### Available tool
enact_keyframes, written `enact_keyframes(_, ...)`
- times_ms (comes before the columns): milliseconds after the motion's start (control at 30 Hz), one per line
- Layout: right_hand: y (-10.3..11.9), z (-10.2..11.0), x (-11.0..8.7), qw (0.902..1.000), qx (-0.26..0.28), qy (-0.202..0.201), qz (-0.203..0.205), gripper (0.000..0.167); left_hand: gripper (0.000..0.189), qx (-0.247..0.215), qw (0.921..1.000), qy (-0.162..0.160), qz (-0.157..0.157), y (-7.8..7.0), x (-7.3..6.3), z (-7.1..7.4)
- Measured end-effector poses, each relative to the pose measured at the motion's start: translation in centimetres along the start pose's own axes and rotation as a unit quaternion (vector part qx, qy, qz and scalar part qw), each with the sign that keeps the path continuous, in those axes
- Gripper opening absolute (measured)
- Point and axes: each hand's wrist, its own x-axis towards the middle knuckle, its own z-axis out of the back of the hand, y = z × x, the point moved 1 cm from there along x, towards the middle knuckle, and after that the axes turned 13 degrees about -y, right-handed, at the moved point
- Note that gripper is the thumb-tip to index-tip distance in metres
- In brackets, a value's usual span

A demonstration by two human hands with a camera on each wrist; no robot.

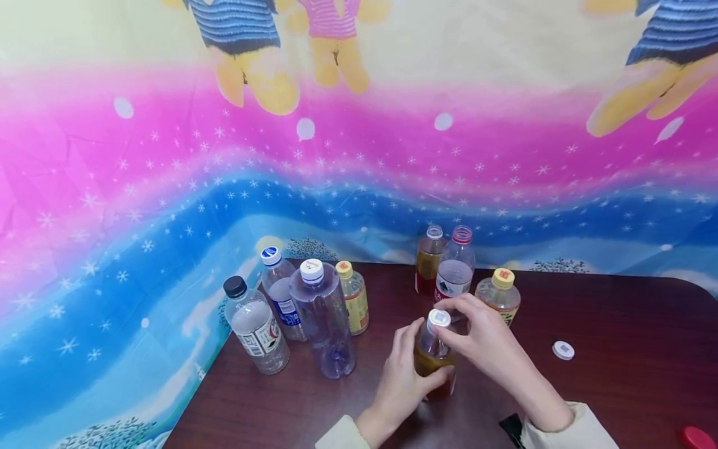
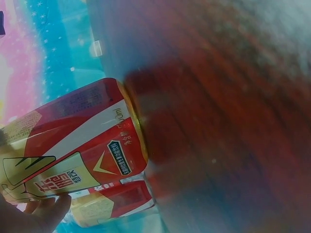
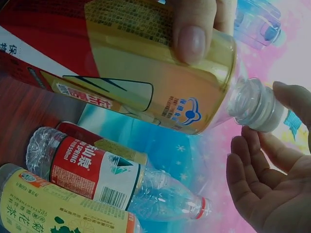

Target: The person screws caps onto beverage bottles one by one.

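My left hand point(image 1: 399, 374) grips a plastic drink bottle point(image 1: 429, 360) with a red and gold label. The bottle stands upright close over the dark wooden table, amber inside. At its top, the thumb and fingers of my right hand point(image 1: 493, 343) pinch a white cap point(image 1: 439, 318). From the right wrist view, the cap point(image 3: 273, 116) sits at the mouth of the clear neck point(image 3: 245, 102), with my thumb on one side and fingertips on the other. The left wrist view shows the label point(image 2: 82, 145) and my left fingers near the lower corner.
Left stand a black-capped bottle point(image 1: 260, 333), a blue-capped one point(image 1: 283, 293), a large white-capped one point(image 1: 322, 318) and a yellow-capped one point(image 1: 354, 299). Behind my hands are two uncapped bottles point(image 1: 455, 268) and a yellow-capped bottle point(image 1: 498, 293). A loose white cap point(image 1: 563, 350) lies right; a red object point(image 1: 697, 438) sits lower right.
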Motion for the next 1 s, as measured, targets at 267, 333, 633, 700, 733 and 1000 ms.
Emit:
enact_keyframes(267, -0.54, -0.11, -0.25, 0.9985, 0.018, 0.048, 0.018, 0.043, 0.078, 0.003, 0.9997, -0.014, -0.020, 0.20, -0.08, -0.10)
enact_keyframes(333, -0.72, 0.06, -0.38, 0.9969, 0.033, 0.061, 0.036, 0.042, 0.078, 0.003, 0.9998, -0.011, -0.017, 0.15, -0.06, -0.03)
enact_keyframes(633, -0.87, 0.83, 0.03, 0.9977, 0.009, 0.065, 0.018, 0.031, 0.079, 0.010, 0.9999, 0.010, 0.009, -0.13, 0.07, 0.16)
enact_keyframes(700, -0.78, 0.81, 0.16, 0.9984, 0.006, 0.056, 0.012, 0.028, 0.079, 0.009, 0.9998, 0.012, 0.011, -0.14, 0.08, 0.16)
enact_keyframes(733, -0.74, 0.76, 0.19, 0.9988, 0.004, 0.048, 0.012, 0.026, 0.079, 0.009, 0.9998, 0.012, 0.010, -0.14, 0.09, 0.16)
enact_keyframes(1000, -0.77, -0.08, 0.11, 0.9991, -0.019, 0.030, 0.024, 0.033, 0.078, 0.008, 1.0000, -0.002, -0.004, -0.05, 0.01, 0.12)
